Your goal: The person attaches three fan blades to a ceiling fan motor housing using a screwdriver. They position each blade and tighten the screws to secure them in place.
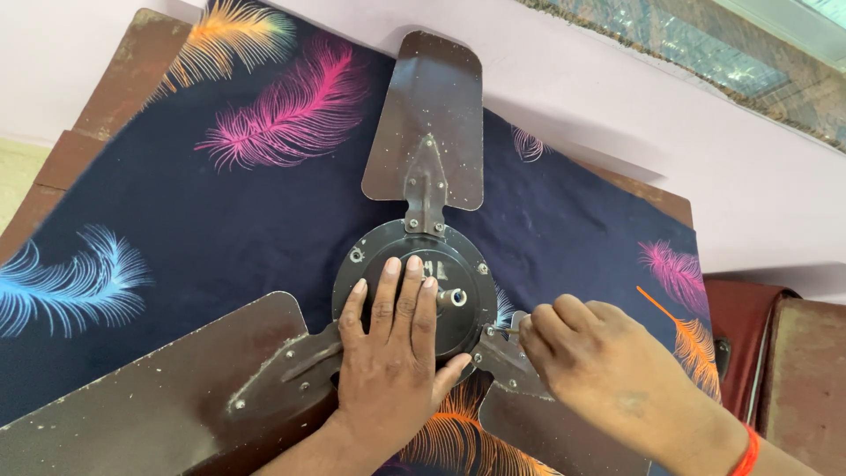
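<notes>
Left hand (395,348): spread flat, pressing fan hub (414,286).
Right hand (590,353): pinching small tool (513,328) at blade bracket (507,357).
Progress: three blades (429,119) attached; right bracket's fastening under work.
Support: feather-print cloth (176,220).

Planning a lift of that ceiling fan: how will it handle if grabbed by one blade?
The ceiling fan probably feels hub-heavy: a thick metal motor housing sits at its centre. The thin, wide blade hangs on a narrow screwed bracket, so it may flex. It looks unlikely to roll, lying flat on the feathered cloth under the left hand.
</notes>
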